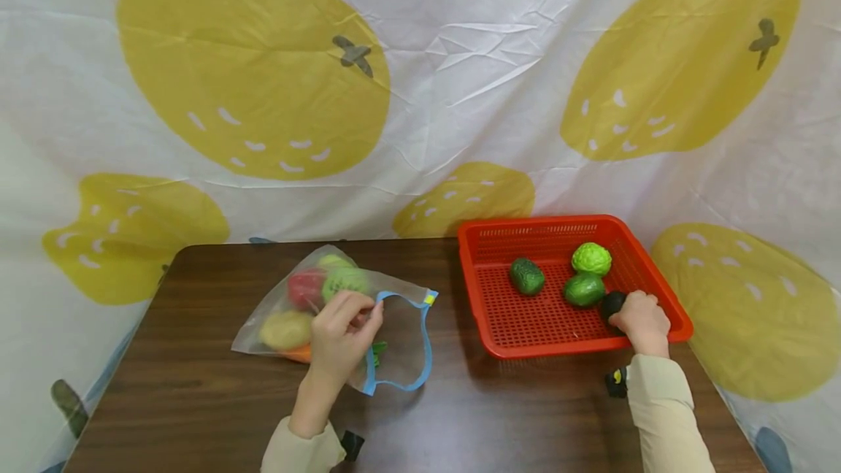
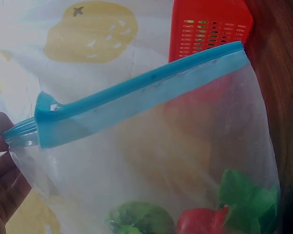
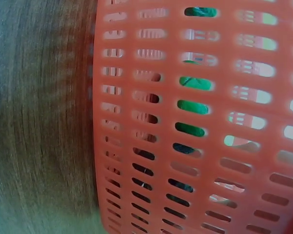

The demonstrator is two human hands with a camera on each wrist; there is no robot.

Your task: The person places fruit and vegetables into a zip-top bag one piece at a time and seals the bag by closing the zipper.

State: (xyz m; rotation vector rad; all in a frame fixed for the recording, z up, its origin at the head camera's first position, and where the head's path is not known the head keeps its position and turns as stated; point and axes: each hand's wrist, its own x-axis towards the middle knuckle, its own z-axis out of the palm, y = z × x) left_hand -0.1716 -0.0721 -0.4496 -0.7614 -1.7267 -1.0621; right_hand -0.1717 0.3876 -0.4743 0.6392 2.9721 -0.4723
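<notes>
A clear zip bag (image 1: 401, 345) with a blue edge lies on the left of the table, its mouth facing right. Inside are a yellow-brown potato-like piece (image 1: 286, 330), a red piece (image 1: 306, 289) and several others. My left hand (image 1: 343, 331) pinches the bag's edge; in the left wrist view its fingers (image 2: 7, 190) hold one end of the blue zip strip (image 2: 141, 87). My right hand (image 1: 644, 320) reaches into the red basket (image 1: 476, 312) and grips a dark rounded piece of produce (image 1: 612, 305), partly hidden by the hand. The basket wall (image 3: 219, 117) fills most of the right wrist view.
In the basket, a dark green avocado (image 1: 527, 277) lies apart at the left. A smooth green piece (image 1: 583, 289) and a light green cabbage-like head (image 1: 591, 259) sit beside the right hand. A patterned cloth (image 1: 427, 93) hangs behind the brown table (image 1: 499, 414).
</notes>
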